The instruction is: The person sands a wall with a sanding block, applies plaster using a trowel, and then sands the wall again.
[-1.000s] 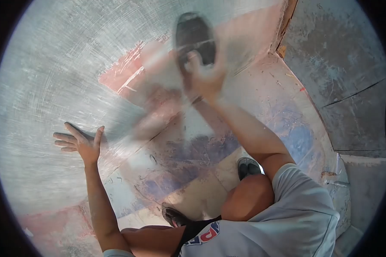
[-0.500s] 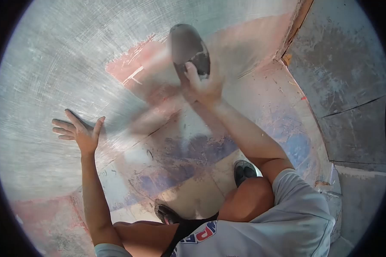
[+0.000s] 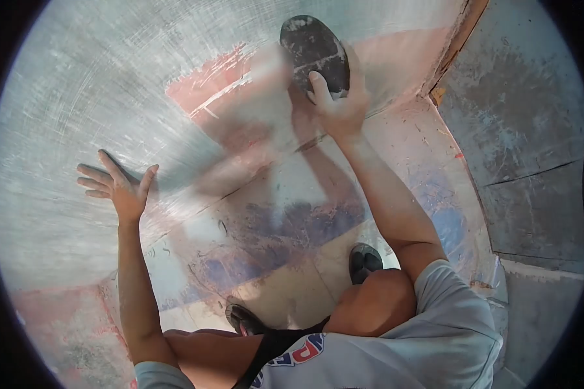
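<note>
A dark, oval, flat-faced pad (image 3: 315, 52) with pale dusty smears is in my right hand (image 3: 344, 110), thumb over its near edge and fingers along its right side. The pad is over the curved, scratched, pale grey-green surface (image 3: 194, 58), just above a reddish patch (image 3: 214, 87). Whether its underside touches the surface cannot be made out. My left hand (image 3: 126, 191) rests against the same surface further left, fingers spread and holding nothing.
Both my feet, in dark footwear (image 3: 365, 261), stand on a floor with blue and pale patches (image 3: 240, 266). At the right, a brown edge strip (image 3: 457, 42) borders worn grey panels (image 3: 525, 123).
My right hand and the dark pad have moved up and to the right. My left hand keeps nearly the same place, still spread on the surface.
</note>
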The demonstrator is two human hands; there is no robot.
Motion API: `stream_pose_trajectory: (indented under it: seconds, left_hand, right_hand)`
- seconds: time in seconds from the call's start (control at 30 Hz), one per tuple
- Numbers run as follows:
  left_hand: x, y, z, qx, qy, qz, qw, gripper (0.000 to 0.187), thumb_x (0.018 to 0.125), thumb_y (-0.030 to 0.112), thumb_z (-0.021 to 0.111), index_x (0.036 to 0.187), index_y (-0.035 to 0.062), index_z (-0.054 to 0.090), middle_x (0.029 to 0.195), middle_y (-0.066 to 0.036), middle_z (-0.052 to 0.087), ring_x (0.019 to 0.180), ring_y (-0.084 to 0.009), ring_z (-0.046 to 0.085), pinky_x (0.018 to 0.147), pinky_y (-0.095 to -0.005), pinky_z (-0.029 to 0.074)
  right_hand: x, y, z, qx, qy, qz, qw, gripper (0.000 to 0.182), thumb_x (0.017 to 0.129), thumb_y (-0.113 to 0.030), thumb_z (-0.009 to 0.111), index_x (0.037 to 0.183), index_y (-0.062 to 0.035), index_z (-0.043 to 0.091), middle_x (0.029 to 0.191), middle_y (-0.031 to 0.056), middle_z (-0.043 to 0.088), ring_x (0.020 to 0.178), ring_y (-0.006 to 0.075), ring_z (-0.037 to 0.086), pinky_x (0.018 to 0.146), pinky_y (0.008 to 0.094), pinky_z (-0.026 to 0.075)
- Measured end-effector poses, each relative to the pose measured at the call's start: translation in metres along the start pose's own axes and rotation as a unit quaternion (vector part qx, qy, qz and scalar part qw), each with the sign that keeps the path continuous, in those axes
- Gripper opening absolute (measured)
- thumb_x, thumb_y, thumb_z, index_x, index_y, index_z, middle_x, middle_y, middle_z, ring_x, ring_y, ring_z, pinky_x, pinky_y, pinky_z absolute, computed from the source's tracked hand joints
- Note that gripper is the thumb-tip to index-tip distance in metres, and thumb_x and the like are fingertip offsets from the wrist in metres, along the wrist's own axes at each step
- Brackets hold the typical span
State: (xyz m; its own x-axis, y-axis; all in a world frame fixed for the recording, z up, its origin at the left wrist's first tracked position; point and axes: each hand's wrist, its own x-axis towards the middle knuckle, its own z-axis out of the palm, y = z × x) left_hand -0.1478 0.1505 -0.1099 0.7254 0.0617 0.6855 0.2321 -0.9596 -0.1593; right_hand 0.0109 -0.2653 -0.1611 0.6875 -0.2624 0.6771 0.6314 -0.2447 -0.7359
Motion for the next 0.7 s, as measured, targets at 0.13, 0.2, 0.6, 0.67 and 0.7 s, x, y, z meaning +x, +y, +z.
stream_pose_trajectory:
  seconds: [0.13, 0.2, 0.6, 0.67, 0.7]
  left_hand:
    - [0.003, 0.008, -0.002, -0.035, 0.032, 0.03, 0.998, 0.121, 0.076, 0.072, 0.074, 0.162, 0.009, 0.016, 0.158, -0.04, -0.017, 0.142, -0.0637, -0.023, 0.102, -0.0817, -0.011]
    - [0.006, 0.035, -0.016, 0.038, 0.021, 0.1, 0.994, 0.09, 0.086, 0.05, 0.076, 0.156, 0.0081, 0.037, 0.164, -0.035, -0.002, 0.153, -0.0505, -0.002, 0.117, -0.0688, 0.002]
    - [0.001, 0.3, 0.016, -0.767, -0.2, -0.167, 0.587, 0.061, 0.105, 0.043, 0.053, 0.141, -0.0058, 0.05, 0.136, -0.012, 0.057, 0.126, -0.0218, 0.051, 0.1, -0.0352, 0.044]
    - [0.042, 0.315, 0.006, -0.765, -0.197, -0.247, 0.561, 0.058, 0.103, 0.042, 0.057, 0.138, -0.0047, 0.053, 0.129, -0.011, 0.06, 0.117, -0.0187, 0.054, 0.097, -0.0323, 0.045]
    - [0.055, 0.322, 0.0, -0.758, -0.191, -0.319, 0.536, 0.055, 0.102, 0.04, 0.06, 0.135, -0.0036, 0.055, 0.121, -0.009, 0.063, 0.108, -0.0155, 0.057, 0.093, -0.0294, 0.046]
  right_hand:
    - [-0.032, -0.007, 0.016, 0.025, 0.053, -0.028, 0.998, 0.054, 0.081, -0.015, 0.078, 0.129, 0.0007, 0.059, 0.105, 0.019, 0.069, 0.095, 0.0292, 0.067, 0.085, 0.0395, 0.053]
    - [-0.045, -0.008, 0.012, 0.089, -0.018, 0.124, 0.988, 0.056, 0.082, -0.015, 0.078, 0.131, 0.0013, 0.057, 0.113, 0.0182, 0.067, 0.103, 0.028, 0.065, 0.091, 0.0388, 0.05]
    - [-0.042, -0.018, 0.022, 0.126, 0.013, 0.13, 0.983, 0.064, 0.083, -0.013, 0.077, 0.14, 0.0013, 0.054, 0.129, 0.022, 0.064, 0.114, 0.0302, 0.063, 0.099, 0.0382, 0.048]
    - [-0.024, -0.03, 0.02, 0.094, 0.01, 0.106, 0.99, 0.06, 0.083, -0.011, 0.076, 0.138, 0.0012, 0.057, 0.129, 0.0225, 0.065, 0.115, 0.0304, 0.064, 0.099, 0.0383, 0.048]
    - [-0.013, -0.034, 0.021, 0.103, 0.023, 0.095, 0.99, 0.059, 0.084, -0.01, 0.075, 0.139, 0.001, 0.056, 0.129, 0.0224, 0.065, 0.116, 0.0304, 0.064, 0.099, 0.038, 0.048]
